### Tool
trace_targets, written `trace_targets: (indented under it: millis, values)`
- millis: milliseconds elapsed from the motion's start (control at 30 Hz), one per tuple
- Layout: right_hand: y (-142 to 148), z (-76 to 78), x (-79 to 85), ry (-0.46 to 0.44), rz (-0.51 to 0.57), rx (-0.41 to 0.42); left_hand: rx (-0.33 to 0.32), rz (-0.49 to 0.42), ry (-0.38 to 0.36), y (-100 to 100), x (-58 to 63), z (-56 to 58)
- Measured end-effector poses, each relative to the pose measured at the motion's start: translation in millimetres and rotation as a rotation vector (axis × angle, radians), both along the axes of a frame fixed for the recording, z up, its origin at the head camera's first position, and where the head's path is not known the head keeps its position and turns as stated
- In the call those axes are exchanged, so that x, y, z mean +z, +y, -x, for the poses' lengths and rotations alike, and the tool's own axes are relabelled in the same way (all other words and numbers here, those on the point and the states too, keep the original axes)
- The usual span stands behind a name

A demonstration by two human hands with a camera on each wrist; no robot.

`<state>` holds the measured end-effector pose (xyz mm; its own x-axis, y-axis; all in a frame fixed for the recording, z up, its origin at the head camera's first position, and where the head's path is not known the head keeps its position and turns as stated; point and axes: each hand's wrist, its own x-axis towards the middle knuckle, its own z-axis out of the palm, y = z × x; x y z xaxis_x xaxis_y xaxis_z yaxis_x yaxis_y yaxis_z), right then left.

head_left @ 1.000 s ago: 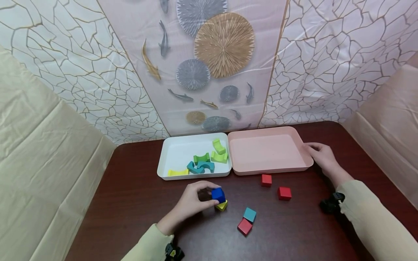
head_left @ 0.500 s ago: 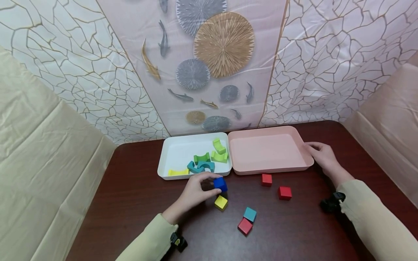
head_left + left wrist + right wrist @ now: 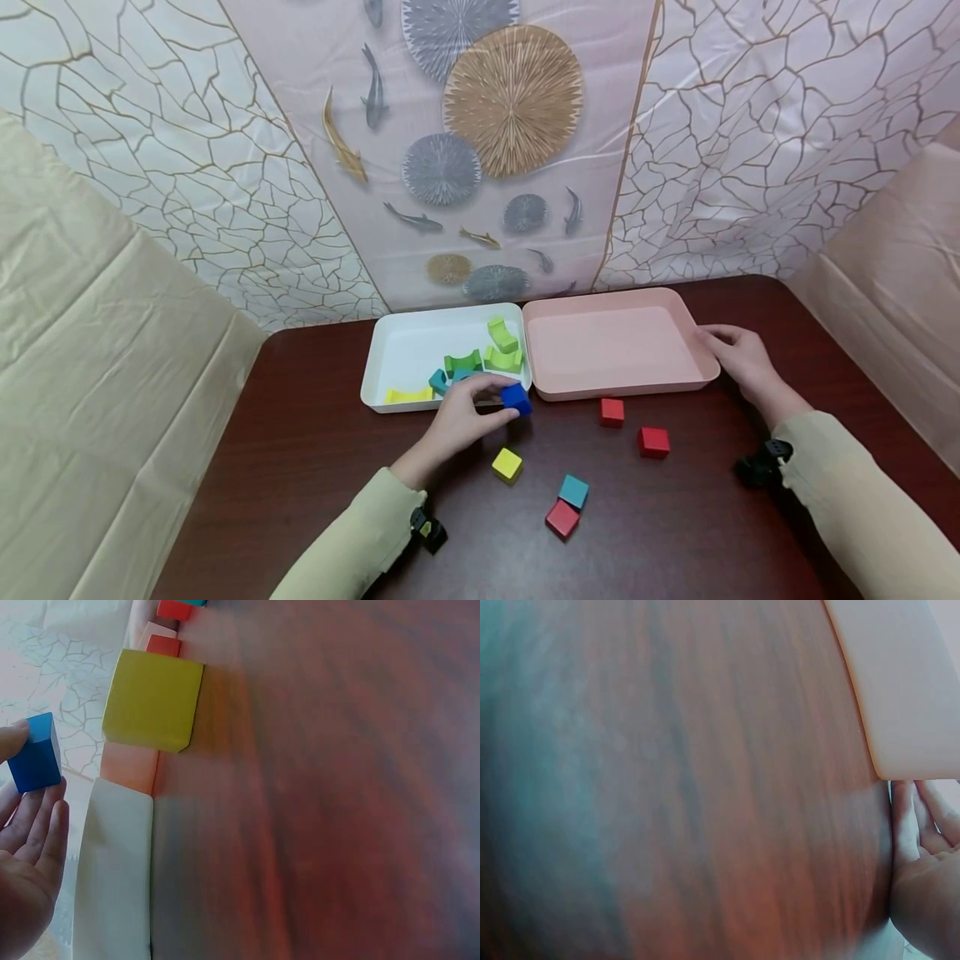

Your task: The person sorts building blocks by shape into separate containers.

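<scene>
Between thumb and fingers, my left hand (image 3: 462, 418) pinches a blue cube (image 3: 517, 400) just in front of the white tray (image 3: 397, 350). The left wrist view shows the same blue cube (image 3: 36, 754) held up off the table. Nearer me, a yellow cube (image 3: 507, 466) sits on the table below that hand. At the right end of the pink tray (image 3: 607, 342), my right hand (image 3: 742, 360) touches the rim with its fingertips. In the right wrist view its fingers (image 3: 904, 825) stretch straight toward the tray wall (image 3: 907, 697).
Inside the white tray lie several arched blocks, among them a yellow one (image 3: 408, 397) and a green one (image 3: 462, 362). Two red cubes (image 3: 612, 412) rest before the pink tray. A teal cube (image 3: 573, 492) and another red cube (image 3: 562, 519) touch each other nearer me.
My left hand has carried the blue cube away from above the yellow cube, forward and slightly right to the white tray's front edge. The right hand stays at the pink tray.
</scene>
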<state>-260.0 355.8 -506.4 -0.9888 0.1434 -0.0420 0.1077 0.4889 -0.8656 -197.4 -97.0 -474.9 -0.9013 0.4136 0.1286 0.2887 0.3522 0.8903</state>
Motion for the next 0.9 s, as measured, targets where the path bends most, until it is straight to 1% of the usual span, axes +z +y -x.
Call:
trace_targets:
  millis: [200,600,900]
  values:
    - [-0.4,1.0,-1.3,-0.018,-0.012,-0.013,-0.006,0.002,0.021,7.2,-1.8,10.9]
    - [0.1,1.5,-2.2,-0.003,0.004,-0.017,-0.008,0.000,0.020,24.8,6.3,34.2]
    - [-2.1,0.4,-0.4,-0.026,-0.014,-0.006,-0.006,0.067,0.008,42.3,14.6,54.3]
